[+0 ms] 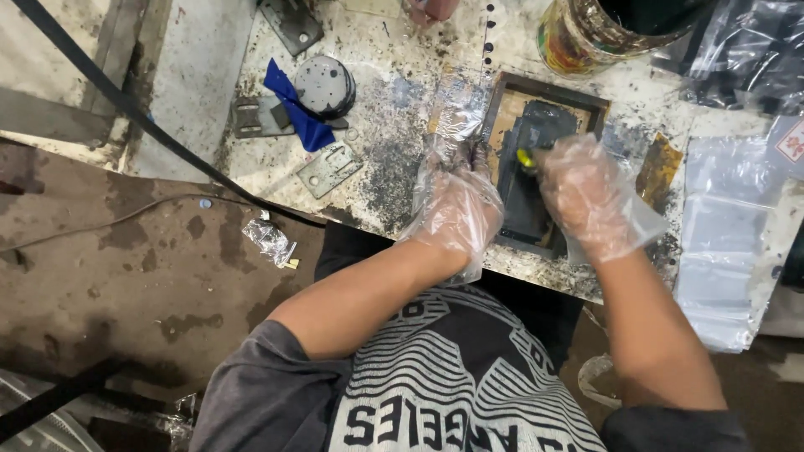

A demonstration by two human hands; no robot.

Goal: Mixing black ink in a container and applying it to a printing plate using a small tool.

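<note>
Holding framed tray [596, 99] at frame centre: your left hand [459, 213] presses flat on its edge, open; right hand [590, 197] clenched round yellow-tipped tool [525, 157] in dark paste [536, 180]. Risk — loose gloves slip, tray skids, paste smears bench [394, 142].

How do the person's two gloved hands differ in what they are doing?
The left hand lies at the left edge of the dark tray, and it holds no tool that I can see. The right hand is over the tray and closed on a small tool with a yellow tip, pressed against the dark slab. Both hands wear loose clear plastic gloves.
</note>
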